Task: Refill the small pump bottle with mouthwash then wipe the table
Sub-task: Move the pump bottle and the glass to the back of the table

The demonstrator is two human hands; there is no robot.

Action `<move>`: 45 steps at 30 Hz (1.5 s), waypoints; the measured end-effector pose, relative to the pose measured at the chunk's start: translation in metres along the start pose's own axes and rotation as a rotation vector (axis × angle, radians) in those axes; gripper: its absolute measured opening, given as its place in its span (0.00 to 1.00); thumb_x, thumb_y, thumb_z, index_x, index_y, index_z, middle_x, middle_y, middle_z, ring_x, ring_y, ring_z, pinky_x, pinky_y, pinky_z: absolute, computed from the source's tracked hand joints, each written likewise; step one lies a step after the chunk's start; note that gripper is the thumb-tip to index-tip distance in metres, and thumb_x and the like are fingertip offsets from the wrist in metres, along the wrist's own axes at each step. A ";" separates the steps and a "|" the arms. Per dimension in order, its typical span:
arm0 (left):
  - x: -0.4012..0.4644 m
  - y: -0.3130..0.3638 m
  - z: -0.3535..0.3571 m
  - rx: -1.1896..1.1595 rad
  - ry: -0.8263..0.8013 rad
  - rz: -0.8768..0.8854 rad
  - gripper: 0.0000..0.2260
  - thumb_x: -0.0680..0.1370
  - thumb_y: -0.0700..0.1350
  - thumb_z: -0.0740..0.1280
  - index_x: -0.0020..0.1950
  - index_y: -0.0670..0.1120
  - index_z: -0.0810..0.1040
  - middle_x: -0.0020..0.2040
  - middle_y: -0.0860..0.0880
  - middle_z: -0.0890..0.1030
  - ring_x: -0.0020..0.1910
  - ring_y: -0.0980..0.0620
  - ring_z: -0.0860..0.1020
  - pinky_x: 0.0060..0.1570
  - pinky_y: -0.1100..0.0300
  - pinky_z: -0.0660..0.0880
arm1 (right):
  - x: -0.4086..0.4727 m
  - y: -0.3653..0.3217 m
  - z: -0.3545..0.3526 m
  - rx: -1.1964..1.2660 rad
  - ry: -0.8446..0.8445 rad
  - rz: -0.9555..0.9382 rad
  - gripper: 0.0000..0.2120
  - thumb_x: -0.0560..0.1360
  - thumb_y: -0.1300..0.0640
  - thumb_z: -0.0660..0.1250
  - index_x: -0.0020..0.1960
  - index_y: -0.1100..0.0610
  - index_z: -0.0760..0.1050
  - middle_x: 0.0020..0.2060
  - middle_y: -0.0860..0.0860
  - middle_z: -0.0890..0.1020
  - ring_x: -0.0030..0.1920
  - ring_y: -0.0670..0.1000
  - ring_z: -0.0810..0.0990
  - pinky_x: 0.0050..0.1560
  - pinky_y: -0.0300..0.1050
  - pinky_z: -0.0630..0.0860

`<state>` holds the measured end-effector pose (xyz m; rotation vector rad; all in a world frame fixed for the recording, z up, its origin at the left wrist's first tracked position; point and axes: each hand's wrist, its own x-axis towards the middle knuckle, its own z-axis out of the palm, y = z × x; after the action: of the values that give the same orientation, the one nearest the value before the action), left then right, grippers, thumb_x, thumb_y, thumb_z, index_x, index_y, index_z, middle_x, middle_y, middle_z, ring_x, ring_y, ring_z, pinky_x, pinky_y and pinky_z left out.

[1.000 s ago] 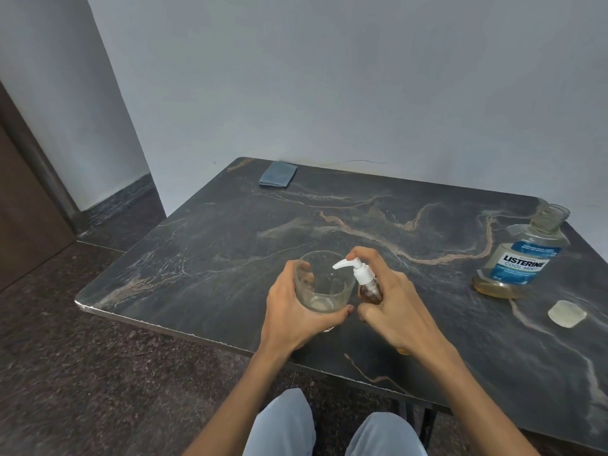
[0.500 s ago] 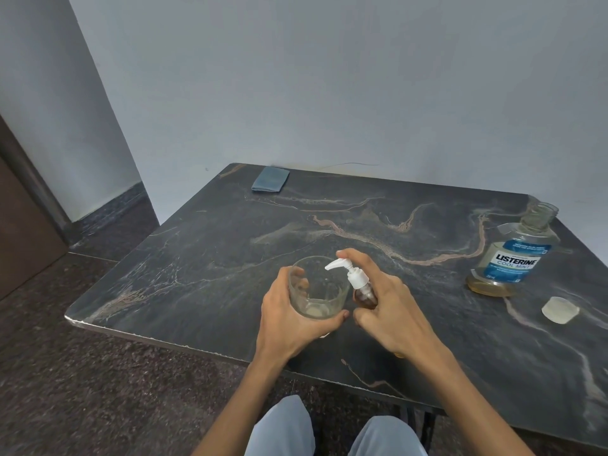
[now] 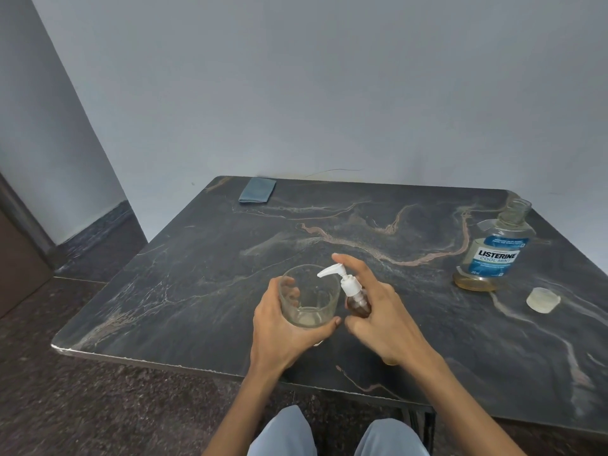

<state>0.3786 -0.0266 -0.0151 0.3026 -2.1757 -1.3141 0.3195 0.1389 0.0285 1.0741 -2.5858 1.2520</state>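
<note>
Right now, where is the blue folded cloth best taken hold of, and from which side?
Pinch the near short edge of the blue folded cloth from above. It lies flat at the far left corner of the table, with nothing beside it.

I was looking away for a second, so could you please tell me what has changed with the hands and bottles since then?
Nothing was taken up or released. The right hand lifted its index finger clear of the pump bottle head. The left hand still grips the glass; the mouthwash bottle, cap and cloth stayed put.
</note>
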 end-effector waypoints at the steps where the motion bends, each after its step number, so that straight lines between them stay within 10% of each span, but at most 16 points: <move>1: 0.000 0.001 0.000 0.004 0.000 0.000 0.34 0.52 0.64 0.79 0.53 0.59 0.70 0.47 0.60 0.78 0.46 0.64 0.78 0.46 0.63 0.78 | 0.000 0.001 0.000 0.026 0.014 0.001 0.45 0.60 0.63 0.62 0.69 0.29 0.56 0.28 0.39 0.71 0.28 0.45 0.69 0.32 0.44 0.72; 18: 0.000 -0.001 -0.001 -0.018 -0.022 -0.020 0.37 0.50 0.64 0.79 0.54 0.58 0.71 0.48 0.59 0.79 0.47 0.62 0.79 0.47 0.64 0.78 | 0.015 0.022 0.005 0.335 0.368 -0.056 0.49 0.66 0.71 0.72 0.70 0.34 0.52 0.39 0.43 0.77 0.38 0.47 0.79 0.42 0.34 0.77; 31: 0.054 -0.004 0.009 -0.160 0.128 -0.028 0.40 0.47 0.62 0.80 0.56 0.65 0.71 0.47 0.58 0.81 0.46 0.63 0.80 0.46 0.61 0.78 | 0.116 0.048 -0.017 0.326 0.243 0.029 0.28 0.75 0.66 0.63 0.53 0.39 0.50 0.48 0.48 0.68 0.42 0.33 0.72 0.45 0.26 0.71; 35: 0.115 0.000 0.017 -0.105 0.139 -0.014 0.38 0.49 0.65 0.78 0.55 0.71 0.66 0.48 0.60 0.81 0.48 0.64 0.80 0.49 0.60 0.76 | 0.167 0.066 -0.024 0.319 0.231 0.104 0.23 0.77 0.64 0.63 0.55 0.44 0.52 0.53 0.49 0.69 0.56 0.47 0.71 0.52 0.32 0.68; 45: 0.274 -0.023 0.063 -0.026 0.174 -0.018 0.43 0.60 0.65 0.76 0.69 0.51 0.64 0.62 0.48 0.76 0.61 0.46 0.75 0.61 0.50 0.73 | 0.275 0.113 -0.031 0.308 0.246 0.255 0.22 0.77 0.62 0.65 0.69 0.52 0.64 0.60 0.53 0.69 0.56 0.50 0.72 0.59 0.43 0.68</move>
<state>0.1180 -0.1195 0.0404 0.4113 -2.0138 -1.2759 0.0355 0.0549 0.0705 0.5839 -2.4503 1.7614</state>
